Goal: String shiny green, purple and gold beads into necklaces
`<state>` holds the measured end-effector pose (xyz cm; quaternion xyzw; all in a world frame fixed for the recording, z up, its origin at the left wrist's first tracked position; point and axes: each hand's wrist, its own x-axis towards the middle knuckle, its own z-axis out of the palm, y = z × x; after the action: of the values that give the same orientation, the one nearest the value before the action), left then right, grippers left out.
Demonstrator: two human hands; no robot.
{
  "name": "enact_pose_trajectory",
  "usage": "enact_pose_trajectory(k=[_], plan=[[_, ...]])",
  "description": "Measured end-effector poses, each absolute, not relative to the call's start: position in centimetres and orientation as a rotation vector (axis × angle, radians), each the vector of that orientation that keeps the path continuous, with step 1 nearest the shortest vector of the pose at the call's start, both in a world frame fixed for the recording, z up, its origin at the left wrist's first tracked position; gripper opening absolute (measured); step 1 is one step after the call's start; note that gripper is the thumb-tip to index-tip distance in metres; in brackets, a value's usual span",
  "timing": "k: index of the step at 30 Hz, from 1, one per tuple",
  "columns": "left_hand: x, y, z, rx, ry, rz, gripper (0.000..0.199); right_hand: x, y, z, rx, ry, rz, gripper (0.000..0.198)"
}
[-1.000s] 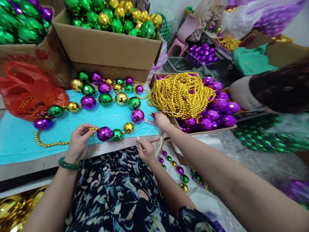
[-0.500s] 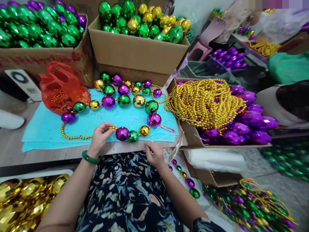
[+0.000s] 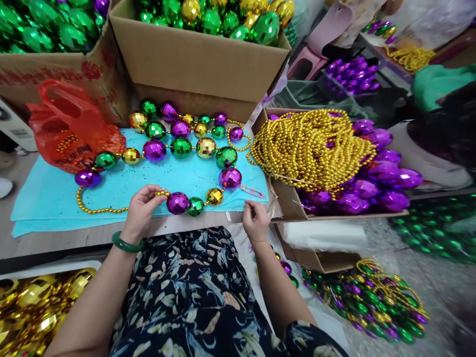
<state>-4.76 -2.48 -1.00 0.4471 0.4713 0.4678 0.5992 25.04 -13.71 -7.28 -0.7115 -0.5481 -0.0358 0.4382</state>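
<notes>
My left hand (image 3: 140,210), a green bangle (image 3: 127,243) at its wrist, pinches the small gold bead chain (image 3: 162,193) of a necklace just beside a large purple bead (image 3: 177,203). The necklace's purple, green and gold faceted beads loop over the blue cloth (image 3: 48,186). To the right, apart from the beads, my right hand (image 3: 256,222) is closed with its fingertips together at the cloth's front edge. Whatever it pinches is too small to make out. A pink clip-like tool (image 3: 253,191) lies just above that hand, by another large purple bead (image 3: 230,177).
Behind the cloth stand cardboard boxes (image 3: 201,64) of large beads, with a red plastic bag (image 3: 70,124) at left. A gold bead-chain heap (image 3: 312,148) tops a box of purple beads at right. A white tray (image 3: 48,267) of gold beads is lower left; finished-looking strands (image 3: 372,302) lie lower right.
My right hand has moved right, away from the necklace's front beads. My left hand keeps its pinch on the gold chain. The view has tilted down and shifted slightly.
</notes>
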Motion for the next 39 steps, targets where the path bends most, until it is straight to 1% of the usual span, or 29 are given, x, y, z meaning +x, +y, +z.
enact_pose_trajectory(k=[5, 13, 16, 18, 22, 24, 27, 30, 35, 39], plan=[[-5.0, -2.4, -0.9, 1.061, 1.144, 1.067, 0.026, 26.5, -13.5, -6.9, -1.819, -1.397, -0.052, 0.02], [-4.6, -2.2, -0.7, 1.04, 1.154, 1.068, 0.025, 29.5, -14.4, -5.9, -2.02, -1.738, 0.207, 0.029], [-4.3, -2.2, -0.6, 1.019, 1.168, 1.065, 0.026, 29.6, -14.0, -5.4, -2.107, -1.845, 0.282, 0.029], [-4.2, -2.2, -0.6, 1.014, 1.179, 1.066, 0.027, 29.8, -13.7, -5.0, -2.11, -1.837, 0.346, 0.025], [-4.3, -2.2, -0.5, 1.034, 1.209, 1.066, 0.027, 30.8, -13.3, -4.4, -1.916, -1.559, 0.527, 0.012], [-4.3, -2.2, -0.5, 1.055, 1.218, 1.056, 0.027, 31.5, -13.0, -4.1, -1.848, -1.332, 0.571, 0.009], [-4.2, -2.2, -0.5, 1.056, 1.231, 1.058, 0.026, 32.3, -11.8, -3.3, -1.869, -1.108, 0.521, 0.016], [-4.2, -2.2, -0.5, 1.045, 1.251, 1.057, 0.025, 33.0, -10.0, -1.6, -1.871, -1.016, 0.516, 0.024], [-4.4, -2.2, -0.3, 1.098, 1.288, 1.051, 0.024, 33.7, -9.9, 1.9, -1.669, -0.864, 0.841, 0.027], [-4.1, -2.2, -0.3, 1.094, 1.298, 1.087, 0.023, 34.3, -12.0, 2.0, -1.782, -0.887, 0.96, 0.023]])
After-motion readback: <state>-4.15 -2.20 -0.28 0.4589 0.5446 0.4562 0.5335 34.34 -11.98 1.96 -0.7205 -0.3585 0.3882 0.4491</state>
